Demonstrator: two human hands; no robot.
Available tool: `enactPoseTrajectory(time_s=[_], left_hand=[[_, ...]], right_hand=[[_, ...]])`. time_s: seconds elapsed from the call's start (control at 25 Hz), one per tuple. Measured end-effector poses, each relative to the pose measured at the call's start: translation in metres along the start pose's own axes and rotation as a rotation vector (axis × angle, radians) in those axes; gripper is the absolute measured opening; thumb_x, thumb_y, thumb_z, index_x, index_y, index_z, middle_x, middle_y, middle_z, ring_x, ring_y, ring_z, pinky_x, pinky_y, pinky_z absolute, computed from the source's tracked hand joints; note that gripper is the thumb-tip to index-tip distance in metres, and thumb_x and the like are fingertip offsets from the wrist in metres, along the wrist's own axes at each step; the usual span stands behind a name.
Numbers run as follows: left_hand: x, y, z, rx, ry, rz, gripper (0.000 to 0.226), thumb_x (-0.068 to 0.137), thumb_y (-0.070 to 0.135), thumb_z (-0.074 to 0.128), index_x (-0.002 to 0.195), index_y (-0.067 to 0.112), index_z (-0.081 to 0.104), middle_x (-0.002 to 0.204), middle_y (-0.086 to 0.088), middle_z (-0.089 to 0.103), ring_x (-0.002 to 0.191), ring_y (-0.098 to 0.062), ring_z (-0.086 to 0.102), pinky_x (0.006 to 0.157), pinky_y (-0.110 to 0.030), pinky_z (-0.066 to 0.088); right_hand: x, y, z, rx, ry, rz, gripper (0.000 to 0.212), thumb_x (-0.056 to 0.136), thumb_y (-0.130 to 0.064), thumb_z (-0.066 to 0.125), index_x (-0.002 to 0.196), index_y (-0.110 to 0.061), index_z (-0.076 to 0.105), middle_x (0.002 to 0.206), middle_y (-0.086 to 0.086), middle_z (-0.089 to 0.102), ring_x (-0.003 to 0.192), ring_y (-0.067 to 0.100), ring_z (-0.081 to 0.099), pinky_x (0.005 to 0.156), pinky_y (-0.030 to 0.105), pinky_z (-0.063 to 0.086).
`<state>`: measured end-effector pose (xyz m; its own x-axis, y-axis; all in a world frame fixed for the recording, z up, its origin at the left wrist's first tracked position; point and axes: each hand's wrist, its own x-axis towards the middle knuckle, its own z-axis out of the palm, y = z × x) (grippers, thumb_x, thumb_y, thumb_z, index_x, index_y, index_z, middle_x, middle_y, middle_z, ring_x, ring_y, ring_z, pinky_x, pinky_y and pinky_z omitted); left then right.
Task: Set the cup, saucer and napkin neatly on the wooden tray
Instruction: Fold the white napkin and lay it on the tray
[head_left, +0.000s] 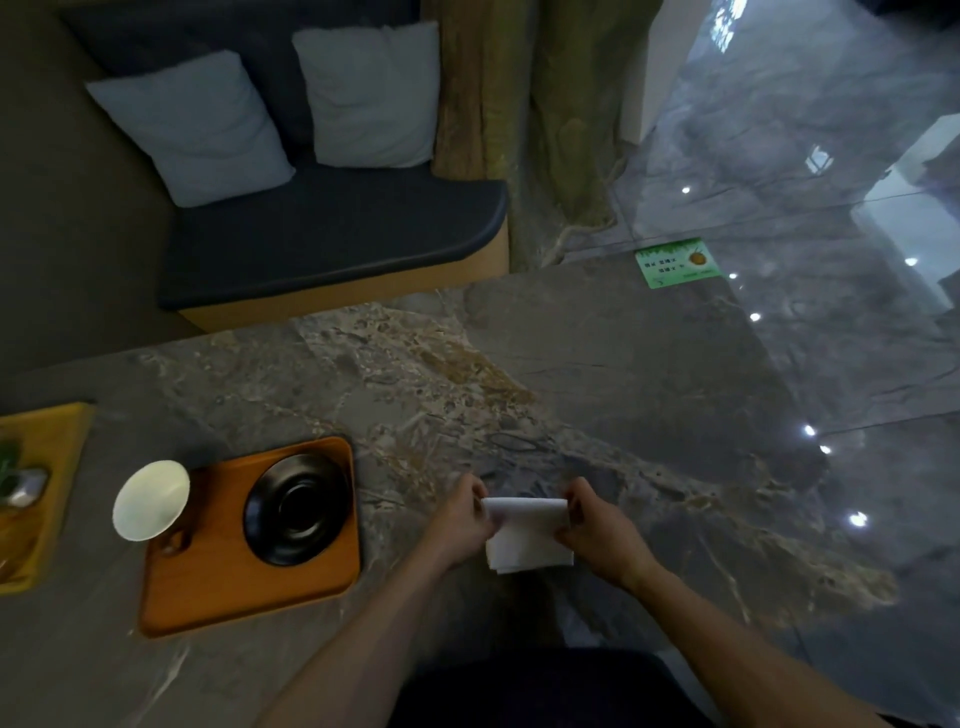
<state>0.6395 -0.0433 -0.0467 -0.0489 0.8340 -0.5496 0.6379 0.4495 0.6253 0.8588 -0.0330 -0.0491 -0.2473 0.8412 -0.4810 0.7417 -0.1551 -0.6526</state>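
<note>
White napkin (527, 535) on the marble table (597, 364), far edge rolled up, left hand (465, 512) and right hand (597, 525) pinched closed on its two ends, wooden tray (249, 587) to the left carrying black saucer (296, 509), white cup (150, 499) at its far left corner

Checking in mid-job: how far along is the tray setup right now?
Done: the black saucer lies on the wooden tray. In hand: the left hand and right hand are folding the white napkin on the marble table, beside the tray. Left: the napkin goes on; the white cup sits at the tray's left edge, not on the saucer.
</note>
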Motion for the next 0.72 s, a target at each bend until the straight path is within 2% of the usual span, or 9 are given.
enactPoseTrajectory(time_s=[0.12,0.2,0.28,0.4,0.52,0.56,0.64,0.72], left_hand=[[-0.022,-0.005,-0.005,-0.287,-0.006,0.011,0.025,0.083,0.014,0.073,0.096,0.021,0.052,0.101,-0.007,0.064,0.083,-0.009,0.061,0.065,-0.021,0.049],[-0.038,-0.005,-0.01,-0.387,-0.004,0.005,0.022,0.086,0.019,0.07,0.103,0.02,0.056,0.105,-0.003,0.065,0.089,-0.009,0.063,0.067,-0.018,0.049],[-0.057,-0.003,-0.014,-0.506,0.011,-0.014,0.022,0.089,0.024,0.067,0.109,0.026,0.057,0.108,0.0,0.065,0.095,-0.01,0.064,0.066,-0.018,0.051],[-0.082,0.003,-0.02,-0.678,0.064,-0.028,0.027,0.094,0.03,0.06,0.12,0.025,0.053,0.115,-0.004,0.063,0.101,-0.019,0.064,0.072,-0.029,0.057],[-0.098,0.008,-0.021,-0.673,0.202,0.008,0.026,0.097,0.038,0.053,0.12,0.028,0.05,0.112,-0.002,0.063,0.098,-0.014,0.064,0.081,-0.034,0.057],[-0.104,0.008,-0.02,-0.657,0.265,0.016,0.025,0.097,0.041,0.05,0.119,0.031,0.048,0.111,0.001,0.063,0.096,-0.008,0.063,0.079,-0.029,0.056],[-0.112,0.01,-0.019,-0.639,0.401,0.03,0.02,0.098,0.045,0.046,0.114,0.033,0.046,0.103,0.008,0.061,0.086,0.005,0.06,0.066,-0.013,0.05],[-0.119,0.006,-0.021,-0.645,0.508,0.057,0.023,0.096,0.049,0.044,0.11,0.03,0.046,0.094,0.007,0.061,0.079,0.006,0.06,0.059,-0.011,0.048]], right_hand=[[-0.014,-0.008,-0.009,0.279,-0.004,-0.058,0.022,0.083,-0.012,0.069,0.094,-0.02,0.051,0.082,0.0,0.06,0.077,0.017,0.06,0.07,0.035,0.052],[-0.025,-0.021,-0.019,0.466,-0.055,-0.068,0.018,0.087,-0.014,0.067,0.096,-0.023,0.055,0.089,0.003,0.062,0.079,0.016,0.063,0.068,0.031,0.056],[-0.035,-0.035,-0.024,0.593,-0.107,-0.053,0.014,0.09,-0.017,0.063,0.1,-0.025,0.056,0.1,0.006,0.062,0.089,0.021,0.063,0.071,0.034,0.056],[-0.045,-0.058,-0.019,0.625,-0.115,-0.028,0.01,0.096,-0.024,0.055,0.105,-0.026,0.054,0.108,0.004,0.059,0.095,0.023,0.061,0.076,0.042,0.057],[-0.052,-0.082,0.001,0.601,-0.016,-0.032,0.009,0.099,-0.034,0.047,0.104,-0.03,0.051,0.102,-0.002,0.058,0.092,0.019,0.06,0.077,0.043,0.057],[-0.054,-0.09,0.01,0.598,0.034,-0.033,0.011,0.099,-0.038,0.045,0.101,-0.03,0.051,0.098,-0.004,0.058,0.089,0.017,0.059,0.076,0.041,0.056],[-0.056,-0.103,0.029,0.596,0.132,-0.044,0.016,0.098,-0.044,0.041,0.095,-0.029,0.048,0.092,-0.005,0.056,0.084,0.01,0.057,0.073,0.036,0.052],[-0.057,-0.114,0.047,0.552,0.226,-0.078,0.017,0.098,-0.046,0.038,0.093,-0.032,0.046,0.088,-0.007,0.057,0.079,0.005,0.057,0.067,0.03,0.049]])
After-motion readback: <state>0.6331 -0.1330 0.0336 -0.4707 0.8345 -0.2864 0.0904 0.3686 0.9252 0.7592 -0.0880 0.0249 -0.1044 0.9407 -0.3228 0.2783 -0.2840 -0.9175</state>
